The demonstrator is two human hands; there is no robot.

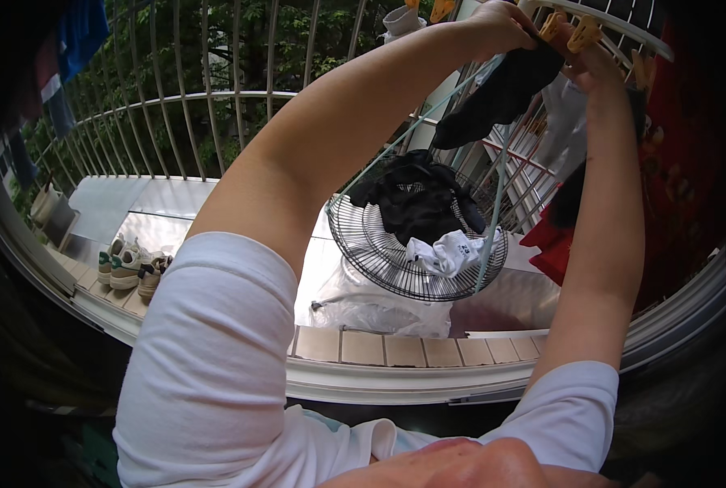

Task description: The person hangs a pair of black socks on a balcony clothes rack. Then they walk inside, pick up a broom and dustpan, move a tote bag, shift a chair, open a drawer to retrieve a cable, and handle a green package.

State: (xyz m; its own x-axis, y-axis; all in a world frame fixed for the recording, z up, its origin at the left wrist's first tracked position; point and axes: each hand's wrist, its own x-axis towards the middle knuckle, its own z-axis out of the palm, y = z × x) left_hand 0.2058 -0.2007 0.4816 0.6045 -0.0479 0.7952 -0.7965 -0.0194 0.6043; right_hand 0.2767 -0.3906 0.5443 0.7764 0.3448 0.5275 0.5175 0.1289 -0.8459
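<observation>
A black sock (503,97) hangs at a slant from its upper edge, high in front of me. My left hand (506,23) pinches one upper corner of it. At the other upper corner is my right hand (594,66), its fingers partly hidden behind the pegs. An orange clothes peg (584,33) sits right above the right hand, and another orange peg (551,26) is between the two hands. Both pegs hang by a white drying rack (619,24). Below the sock, a round wire fan grille (363,262) hangs on pale green cords, holding black clothing (418,201) and a white sock (451,253).
Metal window bars (210,97) enclose the ledge. Shoes (128,265) stand on the tiles at left. A clear plastic bag (375,305) lies beneath the grille. Grey-white laundry (561,116) and red fabric (674,201) hang at right. A blue garment (82,39) hangs far left.
</observation>
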